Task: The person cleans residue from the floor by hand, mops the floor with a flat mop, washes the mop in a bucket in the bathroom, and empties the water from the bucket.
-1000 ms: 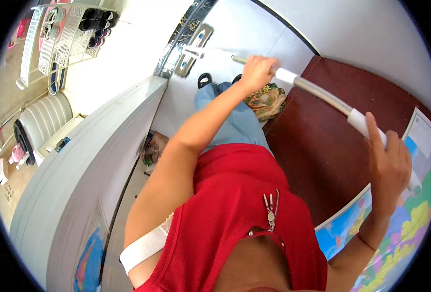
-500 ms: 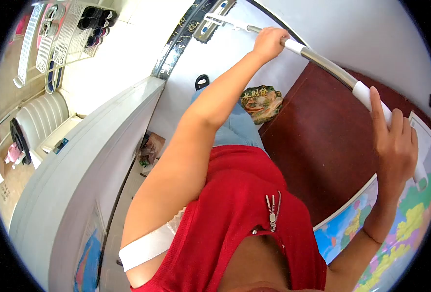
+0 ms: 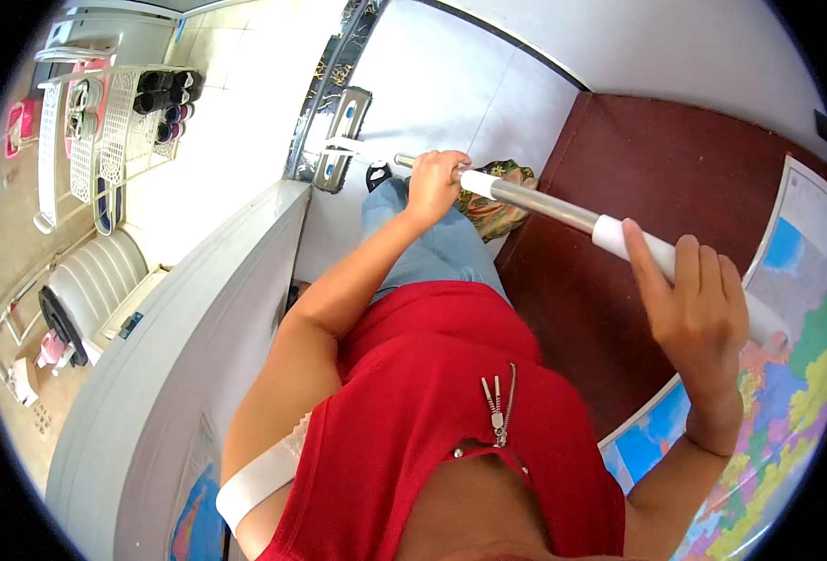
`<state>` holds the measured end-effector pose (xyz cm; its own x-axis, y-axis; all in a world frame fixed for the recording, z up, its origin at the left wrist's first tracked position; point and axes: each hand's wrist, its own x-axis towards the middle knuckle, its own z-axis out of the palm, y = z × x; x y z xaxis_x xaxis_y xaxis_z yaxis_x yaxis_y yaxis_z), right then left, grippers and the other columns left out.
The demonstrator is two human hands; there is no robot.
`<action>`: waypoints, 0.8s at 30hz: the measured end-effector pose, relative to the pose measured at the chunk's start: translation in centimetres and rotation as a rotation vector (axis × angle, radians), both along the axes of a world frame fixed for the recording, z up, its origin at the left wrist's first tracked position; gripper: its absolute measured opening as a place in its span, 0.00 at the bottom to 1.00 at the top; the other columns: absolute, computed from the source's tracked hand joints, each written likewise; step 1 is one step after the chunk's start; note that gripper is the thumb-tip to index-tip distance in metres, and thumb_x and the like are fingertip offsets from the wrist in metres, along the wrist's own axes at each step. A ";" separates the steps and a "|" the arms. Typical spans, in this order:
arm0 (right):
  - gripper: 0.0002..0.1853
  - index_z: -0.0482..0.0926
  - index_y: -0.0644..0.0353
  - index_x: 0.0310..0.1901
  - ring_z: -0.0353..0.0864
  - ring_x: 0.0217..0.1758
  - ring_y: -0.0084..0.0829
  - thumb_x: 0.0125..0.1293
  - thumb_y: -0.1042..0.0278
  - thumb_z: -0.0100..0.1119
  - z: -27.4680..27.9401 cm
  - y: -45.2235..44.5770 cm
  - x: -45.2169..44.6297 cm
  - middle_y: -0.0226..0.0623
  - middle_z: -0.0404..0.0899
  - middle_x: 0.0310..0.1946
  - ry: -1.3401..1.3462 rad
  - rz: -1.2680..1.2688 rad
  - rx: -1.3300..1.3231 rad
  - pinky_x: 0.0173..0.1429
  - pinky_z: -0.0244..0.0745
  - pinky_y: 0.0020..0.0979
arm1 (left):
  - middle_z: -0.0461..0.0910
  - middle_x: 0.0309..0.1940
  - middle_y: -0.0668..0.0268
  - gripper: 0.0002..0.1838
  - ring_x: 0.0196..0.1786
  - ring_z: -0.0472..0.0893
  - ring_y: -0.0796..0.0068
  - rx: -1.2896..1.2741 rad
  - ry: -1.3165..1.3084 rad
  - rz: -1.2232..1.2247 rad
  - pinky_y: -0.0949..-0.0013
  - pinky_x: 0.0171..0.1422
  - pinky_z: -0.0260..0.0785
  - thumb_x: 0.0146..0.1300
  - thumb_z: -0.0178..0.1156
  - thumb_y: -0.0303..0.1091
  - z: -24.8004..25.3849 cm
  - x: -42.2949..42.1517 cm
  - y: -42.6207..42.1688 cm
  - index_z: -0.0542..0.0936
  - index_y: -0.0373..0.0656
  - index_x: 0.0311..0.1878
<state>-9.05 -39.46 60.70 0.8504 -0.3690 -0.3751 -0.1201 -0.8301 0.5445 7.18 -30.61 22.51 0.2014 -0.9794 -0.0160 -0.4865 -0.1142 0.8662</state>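
Observation:
My left hand point(image 3: 435, 190) is wrapped round the metal pole of a flat mop point(image 3: 546, 206), near a white collar. Farther along, my right hand point(image 3: 698, 313) grips the white handle section, its index finger stretched along it. The grey mop head point(image 3: 343, 140) lies on the light floor point(image 3: 432, 84) beside a dark patterned threshold strip point(image 3: 325, 84), near my black shoe point(image 3: 378, 175). The pole slants across in front of my blue trousers point(image 3: 432, 251).
A dark red surface point(image 3: 638, 187) fills the right side, with a colourful map point(image 3: 787, 393) by its edge. A patterned object point(image 3: 502, 210) sits near my legs. On the left are a pale door frame point(image 3: 199, 299), a white shoe rack point(image 3: 114, 140) and a ribbed white object point(image 3: 96, 280).
The mop head has gone up, then come back down and left towards my foot. Both hands have shifted left and lower in view since the last frame, still holding the pole.

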 end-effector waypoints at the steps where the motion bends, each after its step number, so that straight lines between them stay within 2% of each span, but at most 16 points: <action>1: 0.22 0.77 0.46 0.59 0.68 0.30 0.29 0.61 0.68 0.53 0.1 0.0 -0.4 0.32 0.66 0.29 0.022 -0.059 0.005 0.36 0.66 0.30 | 0.84 0.30 0.58 0.07 0.33 0.80 0.54 -0.040 -0.002 -0.003 0.57 0.42 0.70 0.51 0.61 0.25 -0.1 -0.5 -0.8 0.83 0.42 0.34; 2: 0.23 0.77 0.46 0.59 0.69 0.31 0.29 0.61 0.68 0.53 0.1 -0.1 -0.7 0.32 0.67 0.30 0.044 -0.115 0.008 0.37 0.67 0.30 | 0.84 0.30 0.58 0.08 0.32 0.80 0.54 -0.082 -0.004 -0.001 0.57 0.41 0.71 0.50 0.61 0.24 -0.1 -1.2 -1.6 0.83 0.42 0.35; 3: 0.24 0.76 0.45 0.60 0.72 0.34 0.30 0.60 0.69 0.53 0.0 -0.6 -1.8 0.33 0.70 0.33 0.028 -0.210 0.056 0.40 0.69 0.31 | 0.84 0.30 0.58 0.10 0.33 0.80 0.55 -0.016 -0.012 -0.009 0.56 0.42 0.71 0.47 0.61 0.21 0.0 -2.3 -2.4 0.83 0.43 0.34; 6: 0.24 0.76 0.44 0.60 0.74 0.36 0.31 0.60 0.71 0.54 1.3 -0.7 -3.9 0.33 0.71 0.34 0.021 -0.238 -0.011 0.42 0.71 0.32 | 0.83 0.29 0.59 0.11 0.35 0.81 0.56 -0.072 0.041 -0.008 0.56 0.44 0.69 0.46 0.61 0.20 1.4 -4.8 -4.8 0.83 0.45 0.34; 7: 0.25 0.76 0.41 0.60 0.77 0.38 0.32 0.60 0.70 0.58 2.0 -0.5 -4.5 0.34 0.74 0.38 0.035 -0.257 -0.045 0.43 0.73 0.33 | 0.83 0.30 0.60 0.11 0.36 0.81 0.56 -0.097 0.036 -0.007 0.56 0.46 0.68 0.47 0.62 0.21 1.9 -5.7 -5.5 0.83 0.45 0.34; 10: 0.28 0.76 0.45 0.61 0.81 0.42 0.33 0.56 0.67 0.69 3.7 -0.3 -6.1 0.38 0.79 0.39 0.038 -0.227 -0.149 0.47 0.77 0.32 | 0.83 0.31 0.62 0.10 0.39 0.80 0.57 -0.099 0.081 -0.042 0.56 0.50 0.66 0.47 0.62 0.24 3.4 -8.0 -9.1 0.83 0.47 0.34; 12: 0.28 0.76 0.43 0.62 0.81 0.41 0.30 0.57 0.65 0.68 3.8 -0.9 -6.6 0.35 0.80 0.39 0.073 -0.201 -0.234 0.45 0.77 0.30 | 0.82 0.29 0.62 0.08 0.39 0.80 0.56 -0.198 0.116 -0.063 0.56 0.48 0.67 0.48 0.63 0.26 3.4 -9.2 -11.8 0.82 0.48 0.34; 15: 0.28 0.75 0.40 0.63 0.80 0.40 0.25 0.59 0.63 0.67 2.9 -1.7 -6.0 0.32 0.80 0.38 0.134 -0.143 -0.364 0.44 0.78 0.27 | 0.82 0.28 0.61 0.06 0.36 0.81 0.57 -0.208 -0.043 -0.137 0.54 0.43 0.71 0.51 0.63 0.31 2.0 -9.2 -15.7 0.82 0.49 0.34; 18: 0.28 0.74 0.39 0.63 0.80 0.40 0.24 0.60 0.61 0.66 2.3 -2.8 -5.1 0.31 0.80 0.38 0.224 -0.064 -0.450 0.44 0.78 0.26 | 0.82 0.28 0.61 0.05 0.36 0.82 0.57 -0.212 -0.079 -0.153 0.55 0.42 0.72 0.52 0.64 0.32 1.9 -7.3 -17.3 0.82 0.49 0.34; 24: 0.28 0.73 0.39 0.64 0.81 0.40 0.22 0.60 0.60 0.66 2.4 -3.1 -2.2 0.29 0.81 0.39 0.247 0.008 -0.425 0.46 0.79 0.25 | 0.83 0.31 0.58 0.07 0.40 0.81 0.54 -0.132 0.003 -0.129 0.53 0.47 0.72 0.53 0.63 0.31 2.2 -3.6 -16.1 0.83 0.49 0.36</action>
